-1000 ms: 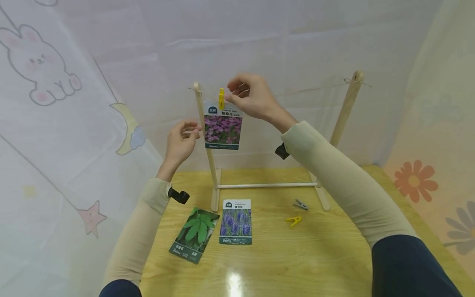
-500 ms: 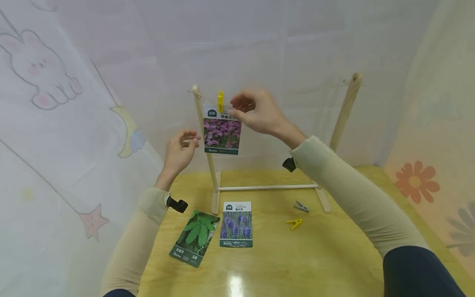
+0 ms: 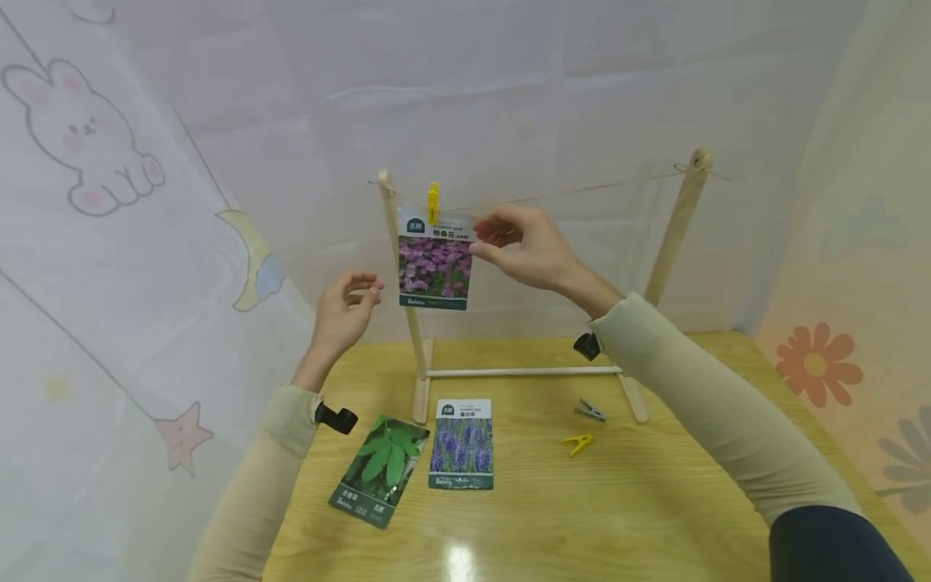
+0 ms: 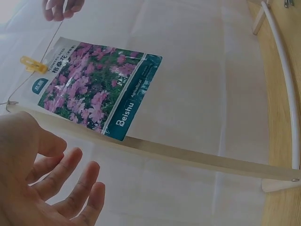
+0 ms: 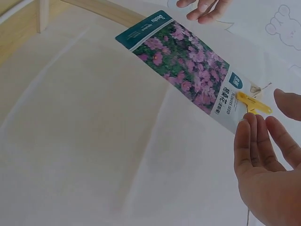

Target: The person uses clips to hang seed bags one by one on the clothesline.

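Note:
A seed packet with pink flowers (image 3: 435, 268) hangs from a thin string (image 3: 582, 190), held by a yellow clothespin (image 3: 433, 204) at its top edge. Just right of the packet is my right hand (image 3: 537, 249), fingers loosely bent. In the right wrist view its fingertips are near the clothespin, with nothing gripped; whether they touch the packet's edge I cannot tell. My left hand (image 3: 342, 317) hovers left of the packet, apart from it, with relaxed fingers and nothing in them. The left wrist view shows the packet (image 4: 94, 89) hanging freely beyond those fingers.
The string runs between two wooden posts (image 3: 672, 234) joined low down by a white rod (image 3: 524, 373). On the wooden table (image 3: 553, 517) lie a green-leaf packet (image 3: 381, 470), a purple-flower packet (image 3: 461, 444), a grey clothespin (image 3: 590, 411) and another yellow clothespin (image 3: 578, 444).
My right hand has moved away from the clothespin, to the right and down. My left hand has drawn slightly left and lower. The packet stays hanging on the string.

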Action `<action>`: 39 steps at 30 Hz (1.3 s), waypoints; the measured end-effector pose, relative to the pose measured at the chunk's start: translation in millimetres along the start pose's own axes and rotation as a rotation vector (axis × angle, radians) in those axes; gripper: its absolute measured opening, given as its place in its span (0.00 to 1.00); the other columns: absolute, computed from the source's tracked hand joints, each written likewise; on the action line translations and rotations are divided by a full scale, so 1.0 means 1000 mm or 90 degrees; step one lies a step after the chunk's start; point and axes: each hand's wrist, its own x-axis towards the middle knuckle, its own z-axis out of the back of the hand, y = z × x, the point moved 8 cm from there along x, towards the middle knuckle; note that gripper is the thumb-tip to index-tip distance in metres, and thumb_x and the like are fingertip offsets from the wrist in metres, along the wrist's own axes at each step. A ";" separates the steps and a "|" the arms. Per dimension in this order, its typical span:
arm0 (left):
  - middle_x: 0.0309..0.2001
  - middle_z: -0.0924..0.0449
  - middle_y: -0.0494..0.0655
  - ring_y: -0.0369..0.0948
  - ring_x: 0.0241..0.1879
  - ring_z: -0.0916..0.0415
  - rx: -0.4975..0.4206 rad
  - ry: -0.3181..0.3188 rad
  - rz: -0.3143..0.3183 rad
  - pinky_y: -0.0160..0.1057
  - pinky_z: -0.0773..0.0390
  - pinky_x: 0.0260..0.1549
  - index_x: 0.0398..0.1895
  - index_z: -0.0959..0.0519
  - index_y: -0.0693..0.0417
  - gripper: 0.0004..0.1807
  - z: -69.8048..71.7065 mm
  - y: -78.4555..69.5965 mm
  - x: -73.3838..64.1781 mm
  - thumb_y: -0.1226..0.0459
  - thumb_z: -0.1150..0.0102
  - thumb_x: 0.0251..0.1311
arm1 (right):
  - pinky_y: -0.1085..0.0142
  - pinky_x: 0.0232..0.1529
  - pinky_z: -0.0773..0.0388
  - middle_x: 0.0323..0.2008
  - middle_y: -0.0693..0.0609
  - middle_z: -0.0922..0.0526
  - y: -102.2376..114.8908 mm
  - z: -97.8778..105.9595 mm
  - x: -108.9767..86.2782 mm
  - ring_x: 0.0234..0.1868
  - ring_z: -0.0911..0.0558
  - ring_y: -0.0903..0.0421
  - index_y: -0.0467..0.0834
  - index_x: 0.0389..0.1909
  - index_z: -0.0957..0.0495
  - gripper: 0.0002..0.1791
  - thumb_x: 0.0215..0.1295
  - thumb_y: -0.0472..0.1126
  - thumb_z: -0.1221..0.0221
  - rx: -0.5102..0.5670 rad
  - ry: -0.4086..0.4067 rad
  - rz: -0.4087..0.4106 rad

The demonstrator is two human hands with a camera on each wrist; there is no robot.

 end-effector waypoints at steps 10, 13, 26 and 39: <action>0.59 0.15 0.61 0.59 0.53 0.14 0.020 0.010 -0.010 0.58 0.15 0.58 0.66 0.23 0.62 0.17 0.002 0.003 -0.009 0.63 0.44 0.81 | 0.50 0.57 0.16 0.51 0.40 0.12 -0.015 0.016 -0.019 0.49 0.14 0.48 0.39 0.57 0.15 0.15 0.74 0.41 0.32 -0.013 -0.015 -0.016; 0.59 0.15 0.61 0.60 0.54 0.14 0.020 0.013 -0.007 0.59 0.16 0.58 0.66 0.23 0.62 0.17 0.000 0.005 -0.013 0.64 0.44 0.80 | 0.51 0.57 0.16 0.51 0.40 0.12 -0.021 0.021 -0.026 0.50 0.14 0.48 0.39 0.56 0.15 0.15 0.74 0.41 0.32 -0.019 -0.016 -0.023; 0.59 0.15 0.61 0.59 0.57 0.15 0.027 0.027 -0.007 0.59 0.16 0.59 0.65 0.23 0.62 0.17 -0.004 0.007 -0.027 0.64 0.44 0.80 | 0.72 0.48 0.16 0.47 0.42 0.10 -0.037 0.029 -0.049 0.45 0.13 0.49 0.37 0.52 0.13 0.11 0.73 0.36 0.32 -0.009 -0.027 -0.013; 0.58 0.15 0.61 0.57 0.57 0.16 0.021 0.026 0.003 0.58 0.16 0.59 0.64 0.23 0.63 0.16 -0.013 0.025 -0.044 0.66 0.44 0.79 | 0.74 0.49 0.18 0.49 0.43 0.12 -0.071 0.031 -0.081 0.48 0.14 0.51 0.40 0.55 0.15 0.13 0.75 0.39 0.33 -0.039 -0.015 -0.057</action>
